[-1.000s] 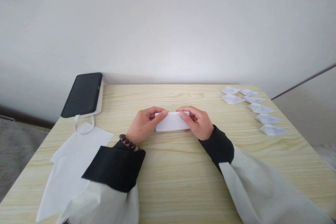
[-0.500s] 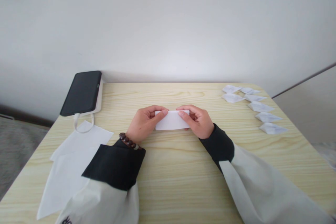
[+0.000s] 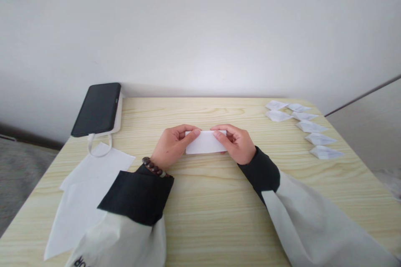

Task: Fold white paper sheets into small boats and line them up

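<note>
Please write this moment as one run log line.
left hand: holds white paper, left end | right hand: holds its right end | loose sheets: table, left side | folded pieces: table, right side

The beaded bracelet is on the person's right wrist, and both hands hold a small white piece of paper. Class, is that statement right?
Not quite. The beaded bracelet is on the left wrist, as the head view shows. The left and right hands do both hold a small white piece of paper.
</note>
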The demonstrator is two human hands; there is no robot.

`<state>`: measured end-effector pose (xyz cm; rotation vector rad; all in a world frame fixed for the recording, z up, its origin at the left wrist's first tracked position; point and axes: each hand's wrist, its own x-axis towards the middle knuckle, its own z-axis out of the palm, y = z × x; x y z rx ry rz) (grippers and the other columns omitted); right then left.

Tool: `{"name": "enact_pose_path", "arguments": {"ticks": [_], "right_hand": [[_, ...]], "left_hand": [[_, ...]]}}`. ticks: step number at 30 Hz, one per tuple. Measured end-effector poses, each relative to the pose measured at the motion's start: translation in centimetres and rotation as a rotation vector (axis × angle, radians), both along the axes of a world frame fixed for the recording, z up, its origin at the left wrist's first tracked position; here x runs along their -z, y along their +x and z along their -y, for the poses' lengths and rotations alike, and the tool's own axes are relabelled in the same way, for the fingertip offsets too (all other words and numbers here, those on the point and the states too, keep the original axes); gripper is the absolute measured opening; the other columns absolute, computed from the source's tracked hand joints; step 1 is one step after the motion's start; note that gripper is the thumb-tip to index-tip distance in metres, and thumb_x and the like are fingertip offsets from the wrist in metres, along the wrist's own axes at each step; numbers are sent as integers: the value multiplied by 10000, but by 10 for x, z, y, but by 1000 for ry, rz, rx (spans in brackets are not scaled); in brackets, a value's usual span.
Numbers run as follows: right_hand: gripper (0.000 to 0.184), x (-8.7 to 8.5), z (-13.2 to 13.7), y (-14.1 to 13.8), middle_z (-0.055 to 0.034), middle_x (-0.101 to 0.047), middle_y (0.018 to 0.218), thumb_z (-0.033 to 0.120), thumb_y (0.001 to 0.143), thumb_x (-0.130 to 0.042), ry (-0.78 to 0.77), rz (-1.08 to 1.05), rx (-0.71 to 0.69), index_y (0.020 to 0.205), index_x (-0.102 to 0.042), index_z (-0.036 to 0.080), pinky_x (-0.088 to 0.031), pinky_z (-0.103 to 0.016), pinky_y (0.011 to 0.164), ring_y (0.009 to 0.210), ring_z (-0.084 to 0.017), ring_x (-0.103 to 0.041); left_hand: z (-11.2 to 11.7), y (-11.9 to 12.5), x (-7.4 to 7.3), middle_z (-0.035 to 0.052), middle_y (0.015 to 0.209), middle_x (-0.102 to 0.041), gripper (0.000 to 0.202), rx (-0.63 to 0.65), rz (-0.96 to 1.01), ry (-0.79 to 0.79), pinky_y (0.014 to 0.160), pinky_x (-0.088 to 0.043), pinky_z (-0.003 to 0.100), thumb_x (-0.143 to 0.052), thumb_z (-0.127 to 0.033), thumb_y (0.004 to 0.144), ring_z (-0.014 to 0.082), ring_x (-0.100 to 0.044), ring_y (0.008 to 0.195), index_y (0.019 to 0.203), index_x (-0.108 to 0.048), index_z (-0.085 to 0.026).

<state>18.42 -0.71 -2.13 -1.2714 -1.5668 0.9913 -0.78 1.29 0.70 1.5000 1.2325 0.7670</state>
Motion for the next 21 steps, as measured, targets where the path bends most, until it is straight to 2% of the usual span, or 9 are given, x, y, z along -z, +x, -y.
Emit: {"name": "enact_pose_path", "arguments": {"ticks": [12,21], "right_hand": [[289,0,0,1,34,-505,521,408,838,-549,4,21,2,992,-659,190,-449,-189,333,404,-86,-469],[304,0,0,0,15,-551,566,410,841,-543,7,23,2,997,-662,178,-458,-195,343,427,-92,-486]], "left_hand": [[-1,0,1,-45,522,-533,358,6,27,-21,386,-252,187,-612,-474,757,60,-357,413,902,-683,-155],[-1,-2,3,-46,517,-540,370,7,35,-25,390,-252,182,-614,-481,751,57,-363,414,905,-691,-153]]}}
